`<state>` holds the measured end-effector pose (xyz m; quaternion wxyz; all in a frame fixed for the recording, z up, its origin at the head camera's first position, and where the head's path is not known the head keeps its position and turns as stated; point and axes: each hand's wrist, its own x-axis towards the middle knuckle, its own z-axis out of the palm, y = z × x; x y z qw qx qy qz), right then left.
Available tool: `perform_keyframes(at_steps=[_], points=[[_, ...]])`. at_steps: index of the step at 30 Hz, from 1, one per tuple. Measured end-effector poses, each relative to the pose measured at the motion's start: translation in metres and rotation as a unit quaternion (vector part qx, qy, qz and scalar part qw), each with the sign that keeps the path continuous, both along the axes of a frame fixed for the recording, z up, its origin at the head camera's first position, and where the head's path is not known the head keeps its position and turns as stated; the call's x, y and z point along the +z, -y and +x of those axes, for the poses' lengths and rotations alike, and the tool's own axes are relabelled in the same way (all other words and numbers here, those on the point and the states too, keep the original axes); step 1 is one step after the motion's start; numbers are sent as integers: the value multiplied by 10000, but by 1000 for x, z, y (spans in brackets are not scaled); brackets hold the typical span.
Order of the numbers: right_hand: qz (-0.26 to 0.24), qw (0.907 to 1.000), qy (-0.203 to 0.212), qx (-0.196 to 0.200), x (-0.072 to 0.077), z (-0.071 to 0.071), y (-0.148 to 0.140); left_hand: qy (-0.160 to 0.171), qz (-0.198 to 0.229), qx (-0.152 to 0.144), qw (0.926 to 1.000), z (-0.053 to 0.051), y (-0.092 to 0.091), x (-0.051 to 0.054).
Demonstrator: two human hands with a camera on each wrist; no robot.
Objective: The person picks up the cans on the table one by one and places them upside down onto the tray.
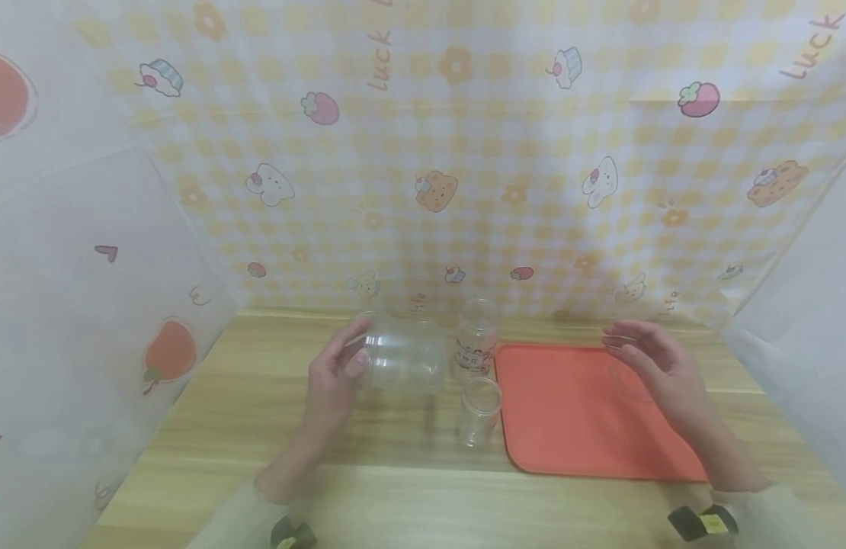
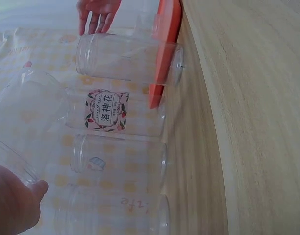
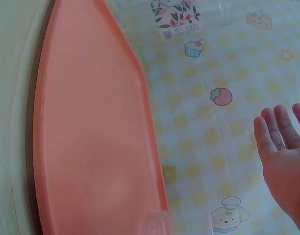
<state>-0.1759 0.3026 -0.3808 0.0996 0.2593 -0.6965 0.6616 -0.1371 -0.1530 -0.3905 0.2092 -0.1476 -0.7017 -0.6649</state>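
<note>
Left hand (image 1: pixel 334 375) grips a clear jar (image 1: pixel 405 354); right of it, a labelled jar (image 2: pixel 106 110) reads 洛神花 only in the left wrist view. Right hand (image 1: pixel 661 374) hangs empty near a possible jar rim (image 1: pixel 623 385).

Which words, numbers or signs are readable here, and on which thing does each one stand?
"洛神花": label on a clear jar
"luck", twice in full: patterned cloth
"life": lower on the same cloth
Too small or blurred: label's small print, yellow wristband tags
</note>
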Motion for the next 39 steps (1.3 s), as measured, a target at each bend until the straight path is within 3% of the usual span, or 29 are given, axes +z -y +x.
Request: perform_keyframes(at_steps=[9, 28, 39], points=[[25, 10000, -19, 54, -1, 0, 8, -9, 191, -118, 9997, 0, -5, -3], [-115, 9987, -264, 422, -1, -1, 26, 41, 235, 6, 9997, -2, -11, 0], [132, 9994, -41, 325, -2, -1, 32, -14, 301, 43, 9995, -7, -20, 1]])
